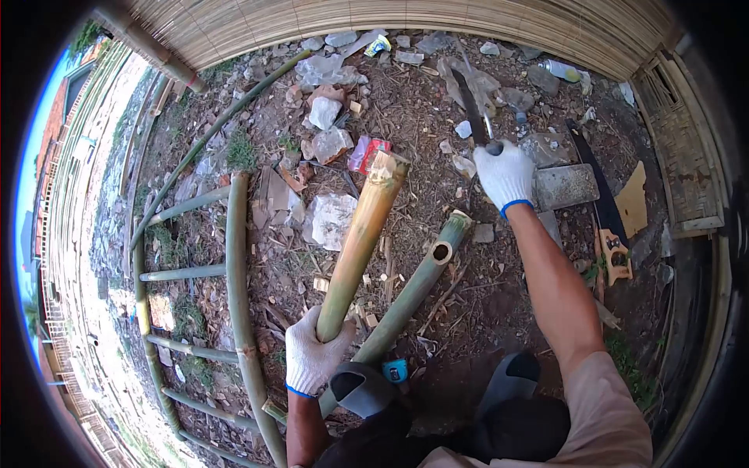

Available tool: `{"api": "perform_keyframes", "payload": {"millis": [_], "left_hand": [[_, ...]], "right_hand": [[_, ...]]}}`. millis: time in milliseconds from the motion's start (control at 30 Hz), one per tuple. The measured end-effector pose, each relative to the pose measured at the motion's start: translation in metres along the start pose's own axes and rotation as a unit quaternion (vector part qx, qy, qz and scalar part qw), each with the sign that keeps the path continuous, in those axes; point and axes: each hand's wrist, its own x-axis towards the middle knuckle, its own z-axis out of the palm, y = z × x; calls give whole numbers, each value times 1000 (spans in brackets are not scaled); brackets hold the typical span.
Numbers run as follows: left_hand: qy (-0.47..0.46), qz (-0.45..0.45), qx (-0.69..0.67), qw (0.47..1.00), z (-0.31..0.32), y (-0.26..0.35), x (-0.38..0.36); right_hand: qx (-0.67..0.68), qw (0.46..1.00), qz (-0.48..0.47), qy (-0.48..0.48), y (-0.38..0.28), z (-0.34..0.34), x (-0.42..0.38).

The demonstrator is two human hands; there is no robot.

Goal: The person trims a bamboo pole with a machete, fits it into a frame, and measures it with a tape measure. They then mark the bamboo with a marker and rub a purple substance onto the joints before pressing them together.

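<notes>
My left hand (316,351), in a white glove with a blue cuff, is wrapped round the lower end of a thick green-yellow bamboo pole (355,249). The pole's cut upper end leans away from me. In my right hand (505,175), gloved the same way, is a machete (466,101) with a dark blade pointing forward. Between the hands, a second bamboo pole (417,292) with a round hole near its far end lies slanted on the ground, passing close to my left foot. A blue tape measure (395,370) lies beside that foot.
A bamboo ladder-like frame (240,273) lies at left. On the right are a handsaw (601,187) and a grey block (566,186). Stones (331,221), wood chips and plastic litter cover the soil. A bamboo-slat wall (390,23) stands ahead, and a woven panel (679,140) at right.
</notes>
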Motion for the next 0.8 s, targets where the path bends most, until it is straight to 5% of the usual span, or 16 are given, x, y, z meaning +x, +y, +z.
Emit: {"api": "perform_keyframes", "payload": {"millis": [67, 133, 200, 333, 467, 533, 633, 733, 800], "left_hand": [[-3, -4, -12, 1000, -3, -3, 0], [-12, -15, 6, 1000, -3, -4, 10], [-21, -9, -1, 1000, 3, -4, 12], [-23, 6, -20, 1000, 5, 0, 9], [-6, -30, -68, 997, -19, 4, -2], [46, -41, -82, 995, -30, -8, 10], [51, -49, -103, 992, -36, -11, 16], [27, -42, -83, 995, -33, -14, 12], [42, 40, -105, 993, -28, -22, 10]], "right_hand": [[82, 995, 50, 31, 19, -5, 0], [292, 955, -40, 43, -4, -18, -41], [150, 978, -138, -40, -20, -35, -77], [143, 881, -448, -39, -39, -10, -93], [182, 826, -533, -21, -61, 3, -49], [149, 890, -430, -21, -61, 19, -35], [164, 909, -383, -15, -79, 17, -60], [163, 863, -477, -38, -95, 11, -85], [128, 833, -533, -74, -99, 7, -77]]}}
